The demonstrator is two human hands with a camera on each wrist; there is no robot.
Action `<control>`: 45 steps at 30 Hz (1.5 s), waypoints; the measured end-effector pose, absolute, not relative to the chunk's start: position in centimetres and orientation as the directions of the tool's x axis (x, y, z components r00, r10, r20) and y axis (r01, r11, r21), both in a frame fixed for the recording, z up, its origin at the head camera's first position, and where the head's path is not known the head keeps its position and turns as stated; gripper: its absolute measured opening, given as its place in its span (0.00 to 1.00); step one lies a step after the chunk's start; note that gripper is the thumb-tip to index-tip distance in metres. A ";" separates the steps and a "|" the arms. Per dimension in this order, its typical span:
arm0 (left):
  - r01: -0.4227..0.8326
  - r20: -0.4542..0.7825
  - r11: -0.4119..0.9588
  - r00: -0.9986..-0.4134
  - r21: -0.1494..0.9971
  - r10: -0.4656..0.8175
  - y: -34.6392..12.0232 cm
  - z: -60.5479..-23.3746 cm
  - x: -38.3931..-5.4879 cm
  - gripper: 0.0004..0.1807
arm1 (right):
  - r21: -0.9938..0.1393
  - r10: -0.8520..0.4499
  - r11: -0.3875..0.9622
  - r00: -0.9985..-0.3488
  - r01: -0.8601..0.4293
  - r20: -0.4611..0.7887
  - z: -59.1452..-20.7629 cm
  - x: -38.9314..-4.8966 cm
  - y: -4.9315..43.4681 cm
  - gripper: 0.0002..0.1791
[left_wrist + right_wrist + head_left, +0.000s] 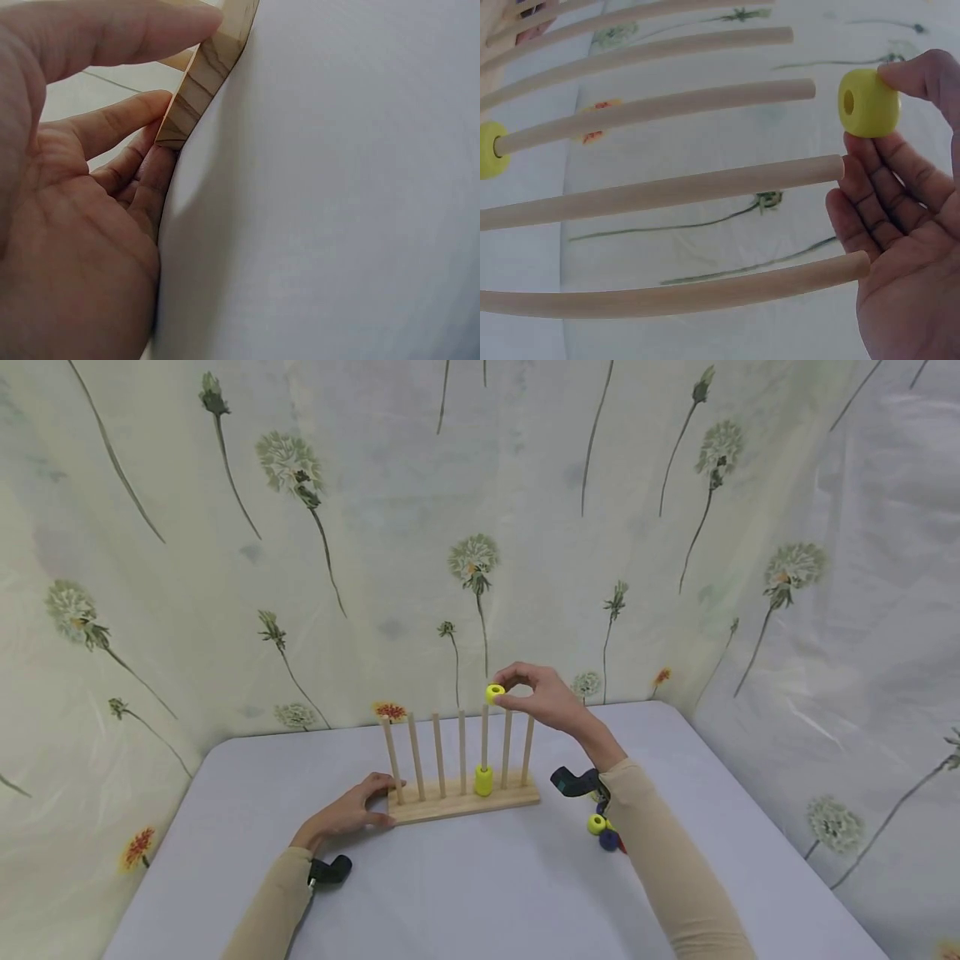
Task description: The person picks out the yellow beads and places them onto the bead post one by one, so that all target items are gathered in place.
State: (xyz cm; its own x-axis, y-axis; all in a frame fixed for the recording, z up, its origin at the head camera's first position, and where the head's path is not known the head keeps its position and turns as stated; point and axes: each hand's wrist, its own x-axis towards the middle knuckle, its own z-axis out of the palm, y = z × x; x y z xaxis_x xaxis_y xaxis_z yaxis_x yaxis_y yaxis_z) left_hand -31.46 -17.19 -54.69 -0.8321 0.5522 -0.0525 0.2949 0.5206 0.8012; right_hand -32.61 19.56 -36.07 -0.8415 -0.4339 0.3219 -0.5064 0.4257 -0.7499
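A wooden peg rack (465,808) with several upright pegs stands on the table. My left hand (347,810) grips its left end, thumb on the near side and fingers on the far side; the left wrist view shows the base's end grain (196,94) between them. High over the rack, my right hand (543,697) pinches a yellow bead (494,694) between thumb and fingers. In the right wrist view the held bead (868,103) is just off the tip of a peg (705,109), hole towards it. Yellow beading (483,782) sits at that peg's foot.
Loose beads lie right of the rack, partly hidden by my right forearm: a yellow bead (596,824), a dark blue bead (609,840) and a bit of red. Behind the white table (450,893) hangs a flower-printed curtain (390,568).
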 end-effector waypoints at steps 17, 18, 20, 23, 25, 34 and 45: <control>0.293 -0.056 0.516 -0.828 0.805 0.557 -17.0 -55.4 -31.7 0.37 | -0.715 -0.491 0.478 -0.830 -0.511 0.265 -36.2 -33.0 19.0 0.14; 0.291 -0.055 0.514 -0.829 0.807 0.557 -17.0 -55.4 -31.7 0.37 | -0.712 -0.495 0.480 -0.829 -0.512 0.262 -36.2 -33.0 19.0 0.14; 0.286 -0.057 0.510 -0.829 0.811 0.557 -17.0 -55.4 -31.6 0.37 | -0.705 -0.503 0.485 -0.825 -0.517 0.258 -36.2 -33.0 19.0 0.15; 0.283 -0.063 0.512 -0.828 0.811 0.557 -17.0 -55.5 -31.5 0.37 | -0.696 -0.519 0.490 -0.817 -0.525 0.250 -36.3 -33.1 19.0 0.15; 0.281 -0.065 0.514 -0.829 0.810 0.556 -17.0 -55.6 -31.5 0.37 | -0.692 -0.525 0.490 -0.813 -0.531 0.252 -36.4 -33.1 19.1 0.16; 0.286 -0.063 0.521 -0.830 0.805 0.554 -16.9 -55.5 -31.6 0.38 | -0.711 -0.475 0.465 -0.826 -0.528 0.303 -36.0 -32.7 19.9 0.16; 0.308 -0.045 0.522 -0.829 0.796 0.557 -17.2 -55.1 -31.7 0.38 | -0.788 -0.339 0.452 -0.898 -0.418 0.282 -36.4 -31.5 26.1 0.15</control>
State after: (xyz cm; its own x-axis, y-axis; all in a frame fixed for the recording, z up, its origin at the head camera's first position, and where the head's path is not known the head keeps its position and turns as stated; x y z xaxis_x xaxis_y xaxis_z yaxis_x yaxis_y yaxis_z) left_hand -31.69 -17.23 -55.12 -0.8291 0.5573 -0.0452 0.3075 0.5220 0.7956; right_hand -31.51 26.06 -36.38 -0.8976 -0.3390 0.2816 -0.4180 0.4522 -0.7879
